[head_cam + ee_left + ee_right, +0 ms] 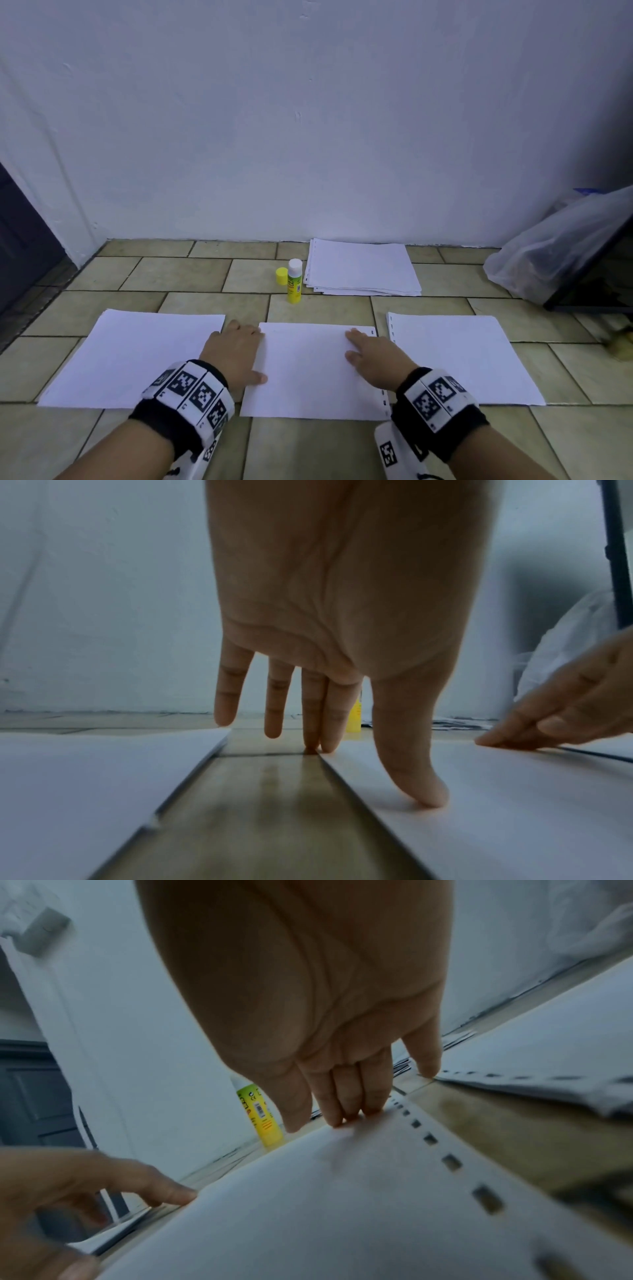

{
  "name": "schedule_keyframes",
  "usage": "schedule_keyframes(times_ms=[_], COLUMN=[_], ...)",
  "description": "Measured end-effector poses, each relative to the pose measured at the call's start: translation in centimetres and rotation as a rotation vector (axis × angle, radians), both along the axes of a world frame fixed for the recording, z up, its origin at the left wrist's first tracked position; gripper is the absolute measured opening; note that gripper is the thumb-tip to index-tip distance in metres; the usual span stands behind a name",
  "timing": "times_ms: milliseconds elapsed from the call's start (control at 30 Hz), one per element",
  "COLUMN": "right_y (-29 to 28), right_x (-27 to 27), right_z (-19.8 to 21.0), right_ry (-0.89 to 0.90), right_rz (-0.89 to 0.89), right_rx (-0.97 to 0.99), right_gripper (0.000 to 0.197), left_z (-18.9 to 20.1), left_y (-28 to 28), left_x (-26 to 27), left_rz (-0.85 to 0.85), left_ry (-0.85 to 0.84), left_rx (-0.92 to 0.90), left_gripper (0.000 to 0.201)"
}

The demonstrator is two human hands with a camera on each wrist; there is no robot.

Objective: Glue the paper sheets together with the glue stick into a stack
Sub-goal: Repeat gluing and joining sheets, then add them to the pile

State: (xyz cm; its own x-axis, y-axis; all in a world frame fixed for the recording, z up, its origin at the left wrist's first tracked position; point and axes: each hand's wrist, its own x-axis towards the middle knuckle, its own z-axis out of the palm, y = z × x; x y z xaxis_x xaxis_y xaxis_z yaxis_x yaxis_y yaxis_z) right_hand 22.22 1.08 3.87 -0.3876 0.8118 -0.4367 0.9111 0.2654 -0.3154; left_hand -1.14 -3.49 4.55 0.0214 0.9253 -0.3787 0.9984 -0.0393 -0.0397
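Three white paper sheets lie side by side on the tiled floor: a left sheet (133,356), a middle sheet (308,373) with punched holes along its right edge, and a right sheet (459,356). My left hand (236,356) lies flat at the middle sheet's left edge, its thumb (418,785) pressing on the paper. My right hand (373,356) presses with straight fingers (349,1112) near the sheet's far right corner. An uncapped glue stick (294,281) stands upright beyond the sheet, with its yellow cap (281,276) beside it.
A pile of more white sheets (363,269) lies against the wall behind the glue stick. A clear plastic bag (548,257) and a dark slanted panel (596,284) sit at the right. A dark door (20,240) stands at the left.
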Motion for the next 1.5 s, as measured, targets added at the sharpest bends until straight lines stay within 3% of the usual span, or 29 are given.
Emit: schedule_keyframes(times_ms=[133, 233, 367, 433, 600, 700, 867, 1000, 1167, 1367, 1500], right_y=[-0.1, -0.4, -0.4, 0.0, -0.3, -1.0, -1.2, -0.8, 0.3, 1.4, 0.7], right_x=[-1.1, -2.2, -3.9, -4.8, -6.9, -7.9, -8.7, -8.4, -4.9, -1.4, -2.0], right_z=[0.2, 0.0, 0.0, 0.1, -0.3, -1.0, -1.1, -0.4, 0.7, 0.0, 0.7], right_ry=[-0.063, -0.127, -0.146, -0.190, -0.175, -0.078, -0.071, -0.009, 0.012, -0.047, -0.107], right_rz=[0.042, 0.140, 0.283, 0.303, 0.203, 0.170, 0.291, 0.315, 0.138, 0.017, 0.052], right_rx=[0.088, 0.143, 0.194, 0.224, 0.173, 0.108, 0.133, 0.084, 0.015, 0.029, 0.056], right_gripper=[0.060, 0.054, 0.047, 0.046, 0.037, 0.050, 0.069, 0.066, 0.053, 0.048, 0.053], left_z=[1.2, 2.1, 0.7, 0.0, -0.3, -0.5, -1.6, -1.2, -0.8, -1.1, -0.7], left_y=[1.2, 1.5, 0.8, 0.1, -1.3, -1.4, -0.8, -0.5, -0.5, -0.6, -0.8], left_x=[-0.1, 1.0, 2.6, 3.1, 3.8, 3.4, 2.1, 1.9, 2.1, 1.9, 2.1], left_rz=[0.051, 0.008, -0.215, -0.261, -0.099, -0.026, -0.032, -0.062, -0.058, -0.065, -0.048], left_ry=[0.030, 0.081, -0.187, -0.190, -0.093, -0.100, -0.098, -0.028, 0.007, 0.026, 0.063], left_rx=[-0.067, -0.003, 0.041, 0.000, 0.063, 0.146, 0.089, 0.057, 0.031, 0.032, 0.038], left_gripper=[0.073, 0.064, 0.061, 0.066, 0.047, 0.037, 0.073, 0.075, 0.076, 0.080, 0.084])
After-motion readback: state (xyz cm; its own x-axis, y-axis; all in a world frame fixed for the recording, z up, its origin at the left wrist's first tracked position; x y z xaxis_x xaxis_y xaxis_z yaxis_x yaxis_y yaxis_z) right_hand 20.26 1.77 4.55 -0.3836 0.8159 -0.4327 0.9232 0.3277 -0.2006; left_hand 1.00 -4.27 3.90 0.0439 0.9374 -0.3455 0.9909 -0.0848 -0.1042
